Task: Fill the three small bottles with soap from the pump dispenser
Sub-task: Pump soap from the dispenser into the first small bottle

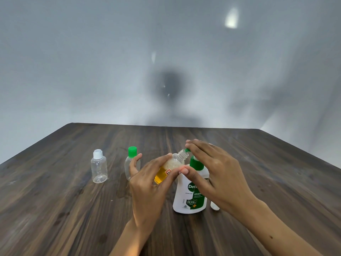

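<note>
Dark wooden bench (55, 209) under a grey wall. One pump dispenser (190, 193) stands upright near the middle. Your left hand (147, 185) grips one part-filled bottle (170, 168), tilted, neck toward the nozzle. Your right hand (212, 170) presses the pump with flat fingers. Two capped bottles, white-capped (99, 167) and green-capped (131, 163), stand upright toward the left edge.

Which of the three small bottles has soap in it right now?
The tilted bottle gripped in the left hand, uncapped at the pump spout: it holds amber soap. The white-capped bottle and green-capped bottle stand clear and capped.
</note>
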{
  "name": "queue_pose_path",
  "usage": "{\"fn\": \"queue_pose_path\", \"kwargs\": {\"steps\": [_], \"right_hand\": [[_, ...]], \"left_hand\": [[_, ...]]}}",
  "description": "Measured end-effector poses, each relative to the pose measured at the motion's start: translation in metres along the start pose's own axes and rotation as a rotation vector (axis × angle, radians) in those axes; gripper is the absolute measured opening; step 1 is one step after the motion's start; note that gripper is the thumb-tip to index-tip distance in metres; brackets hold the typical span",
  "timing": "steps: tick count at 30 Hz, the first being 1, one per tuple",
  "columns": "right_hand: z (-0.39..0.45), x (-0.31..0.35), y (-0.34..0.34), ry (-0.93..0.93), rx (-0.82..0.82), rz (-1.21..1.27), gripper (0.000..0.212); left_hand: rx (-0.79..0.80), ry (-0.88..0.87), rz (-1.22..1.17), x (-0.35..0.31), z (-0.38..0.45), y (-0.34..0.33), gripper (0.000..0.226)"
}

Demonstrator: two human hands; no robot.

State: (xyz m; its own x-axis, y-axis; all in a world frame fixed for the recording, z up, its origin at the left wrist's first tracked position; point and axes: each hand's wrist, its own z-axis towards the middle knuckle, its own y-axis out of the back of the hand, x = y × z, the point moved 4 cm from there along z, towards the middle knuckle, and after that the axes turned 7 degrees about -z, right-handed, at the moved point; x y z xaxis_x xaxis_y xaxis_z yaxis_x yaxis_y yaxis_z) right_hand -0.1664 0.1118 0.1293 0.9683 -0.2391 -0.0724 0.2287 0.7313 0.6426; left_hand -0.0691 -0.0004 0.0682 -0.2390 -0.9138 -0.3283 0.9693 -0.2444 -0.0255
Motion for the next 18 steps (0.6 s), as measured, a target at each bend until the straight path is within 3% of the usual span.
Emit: {"fn": "queue_pose_path", "kwargs": {"steps": [8,18], "right_hand": [[0.0023,0.0003,0.0034,-0.004,-0.001,-0.013,0.071],[-0.0014,0.0003,0.0012,-0.006,0.048,-0.006,0.074]], "left_hand": [[0.000,0.010,0.021,-0.0019,0.0029,-0.0002,0.042],[0.009,0.000,0.014,0.0016,0.0005,0.0002,0.032]]}}
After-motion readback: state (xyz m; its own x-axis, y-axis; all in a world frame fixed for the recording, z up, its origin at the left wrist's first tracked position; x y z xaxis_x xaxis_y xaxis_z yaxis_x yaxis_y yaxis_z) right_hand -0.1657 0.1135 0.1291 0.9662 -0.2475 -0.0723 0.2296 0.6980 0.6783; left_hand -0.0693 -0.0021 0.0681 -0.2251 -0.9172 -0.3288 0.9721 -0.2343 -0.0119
